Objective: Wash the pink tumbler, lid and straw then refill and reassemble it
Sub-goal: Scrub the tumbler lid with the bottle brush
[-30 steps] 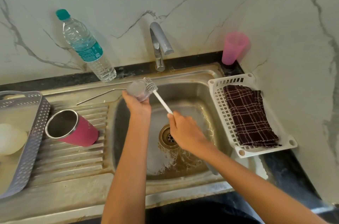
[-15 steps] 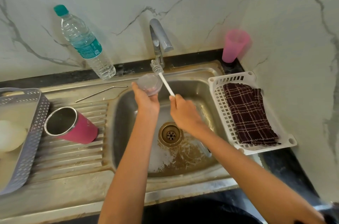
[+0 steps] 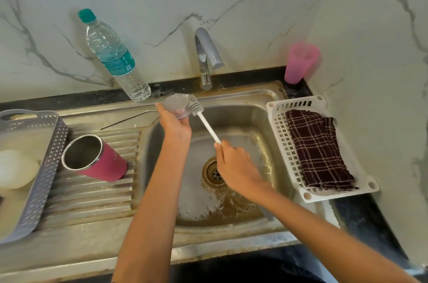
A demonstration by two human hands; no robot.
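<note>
My left hand (image 3: 174, 123) holds the clear round lid (image 3: 176, 105) over the back left of the sink basin (image 3: 245, 120). My right hand (image 3: 234, 162) grips the white handle of a bottle brush (image 3: 203, 120), whose grey bristles touch the lid's right edge. The pink tumbler (image 3: 97, 158) lies on its side on the ribbed drainboard (image 3: 92, 194), steel mouth facing left. A thin metal straw (image 3: 128, 118) lies on the drainboard behind it.
A water bottle (image 3: 111, 55) with a teal cap leans at the back wall. The tap (image 3: 206, 58) stands behind the basin, not running. A pink cup (image 3: 300, 62) sits in the corner. A white basket (image 3: 278, 125) holds a checked cloth (image 3: 317, 153). A grey tray (image 3: 46, 167) is at left.
The brush head has come back down from near the tap base to the lid's right edge, and the lid has shifted slightly left.
</note>
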